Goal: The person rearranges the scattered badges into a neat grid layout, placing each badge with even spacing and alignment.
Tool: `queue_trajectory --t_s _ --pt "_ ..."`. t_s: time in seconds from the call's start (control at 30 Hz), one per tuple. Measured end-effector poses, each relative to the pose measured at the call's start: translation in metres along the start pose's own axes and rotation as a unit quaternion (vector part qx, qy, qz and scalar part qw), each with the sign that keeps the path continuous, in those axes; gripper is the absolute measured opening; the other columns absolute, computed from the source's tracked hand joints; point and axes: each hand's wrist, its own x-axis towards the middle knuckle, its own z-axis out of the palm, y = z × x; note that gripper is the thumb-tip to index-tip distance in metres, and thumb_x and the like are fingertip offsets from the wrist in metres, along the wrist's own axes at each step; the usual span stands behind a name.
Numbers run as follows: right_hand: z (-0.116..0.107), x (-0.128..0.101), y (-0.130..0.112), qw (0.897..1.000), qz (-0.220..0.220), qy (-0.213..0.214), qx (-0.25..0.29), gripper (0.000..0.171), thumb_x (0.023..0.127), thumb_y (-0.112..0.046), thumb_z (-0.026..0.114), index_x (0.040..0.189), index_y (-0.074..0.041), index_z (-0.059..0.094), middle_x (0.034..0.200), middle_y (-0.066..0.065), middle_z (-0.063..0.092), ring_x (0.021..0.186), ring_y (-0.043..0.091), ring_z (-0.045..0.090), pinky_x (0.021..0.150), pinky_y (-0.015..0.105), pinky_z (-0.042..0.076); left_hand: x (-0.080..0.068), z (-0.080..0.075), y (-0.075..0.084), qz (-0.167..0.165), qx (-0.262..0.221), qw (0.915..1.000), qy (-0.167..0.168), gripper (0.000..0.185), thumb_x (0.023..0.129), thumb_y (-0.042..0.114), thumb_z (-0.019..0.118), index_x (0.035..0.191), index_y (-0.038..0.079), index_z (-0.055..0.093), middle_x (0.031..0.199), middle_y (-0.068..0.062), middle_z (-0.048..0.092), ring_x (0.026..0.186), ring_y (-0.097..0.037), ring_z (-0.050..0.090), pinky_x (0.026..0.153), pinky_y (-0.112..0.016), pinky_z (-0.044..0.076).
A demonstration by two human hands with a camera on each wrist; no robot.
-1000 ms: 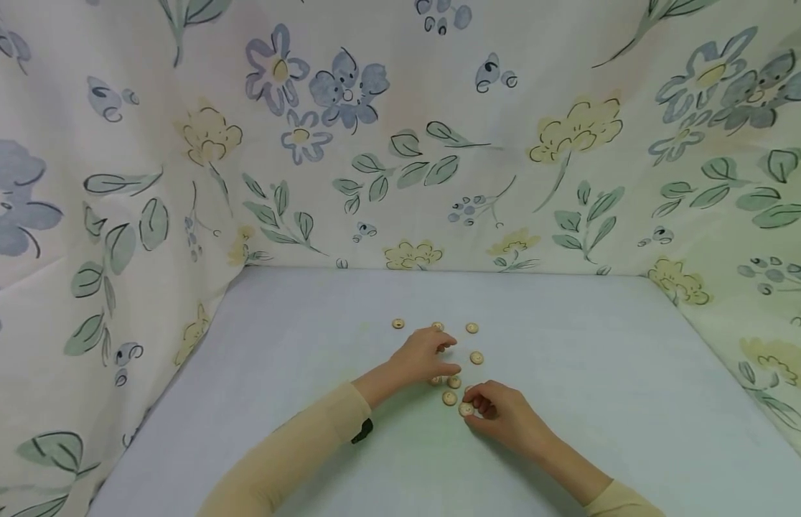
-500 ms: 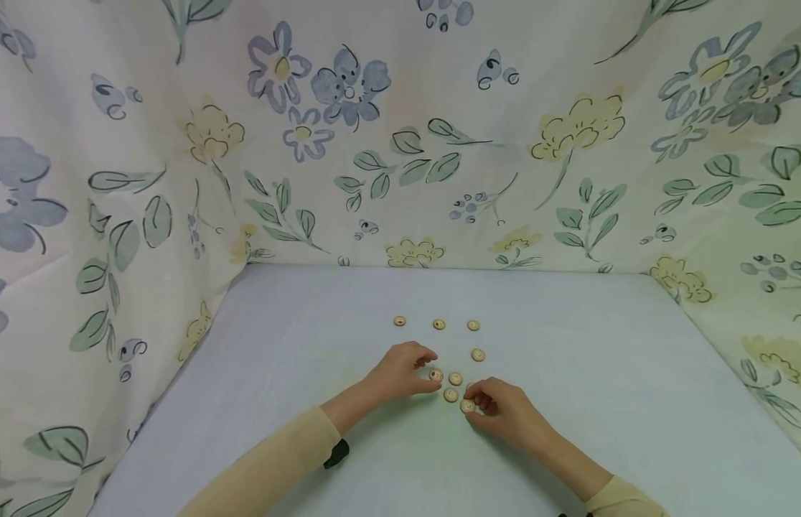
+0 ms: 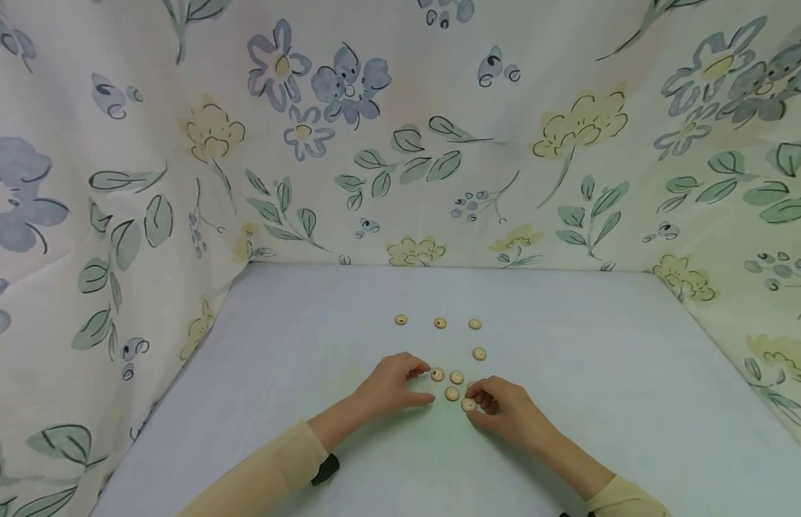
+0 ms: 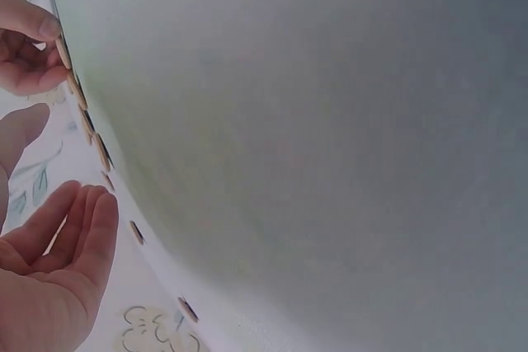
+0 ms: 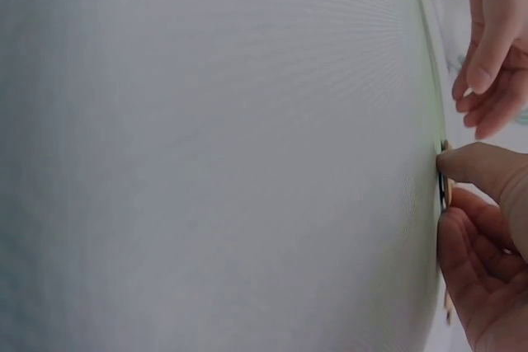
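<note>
Several small, round, pale wooden discs lie flat on the table, dark marks on the tops of some. My right hand [image 3: 513, 416] pinches the nearest disc [image 3: 469, 404] at its edge between thumb and fingers, low at the tabletop. Another disc at its fingertips is partly hidden by that hand. Left of the cluster, my left hand [image 3: 390, 384] is held with thumb and fingers apart and nothing between them. Its fingertips are close to a dark-marked disc [image 3: 437, 374]. Beside that one are two more, a right disc [image 3: 456, 377] and a nearer disc [image 3: 451, 393].
Farther back stand apart a left disc [image 3: 401, 319], a middle disc [image 3: 441, 323] and a right disc [image 3: 474, 324], with a single disc [image 3: 479, 353] in front of them. A floral cloth [image 3: 400, 143] borders the white table [image 3: 297, 309] at the back and sides.
My left hand has drawn back leftward and toward me, uncovering the middle back disc and the dark-marked one. The right hand keeps its pinch in nearly the same place.
</note>
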Motion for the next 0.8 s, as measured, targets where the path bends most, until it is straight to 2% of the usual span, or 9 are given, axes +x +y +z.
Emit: queue_trajectory --t_s 0.4,0.53,0.8 --pt "0.001 0.0 0.0 1.0 -0.004 0.002 -0.004 0.025 0.079 -0.004 0.079 0.101 -0.009 0.067 0.086 -0.006 0.058 0.076 0.007 0.055 0.066 0.023 0.051 -0.016 -0.001 0.011 -0.003 -0.028 0.9995 -0.018 0.041 0.078 0.024 0.082 0.111 0.003 0.069 0.1 -0.005 0.065 0.09 -0.019 0.059 0.079 -0.025 0.048" --pt "0.001 0.0 -0.001 1.0 0.008 -0.003 -0.004 0.025 0.079 -0.005 0.078 0.101 -0.009 0.067 0.086 -0.006 0.058 0.077 0.007 0.055 0.067 0.023 0.05 -0.023 -0.001 0.015 0.002 -0.044 0.9988 -0.021 0.039 0.078 0.022 0.082 0.109 0.003 0.069 0.099 -0.006 0.065 0.09 -0.019 0.06 0.08 -0.025 0.049" --pt "0.0 0.0 -0.001 1.0 0.009 0.002 -0.001 0.025 0.079 -0.004 0.079 0.101 -0.009 0.067 0.086 -0.006 0.058 0.077 0.007 0.055 0.067 0.023 0.05 -0.036 0.002 0.019 -0.004 -0.075 0.9966 -0.034 0.038 0.079 0.024 0.081 0.109 0.004 0.069 0.1 -0.003 0.065 0.091 -0.015 0.06 0.082 -0.024 0.05"
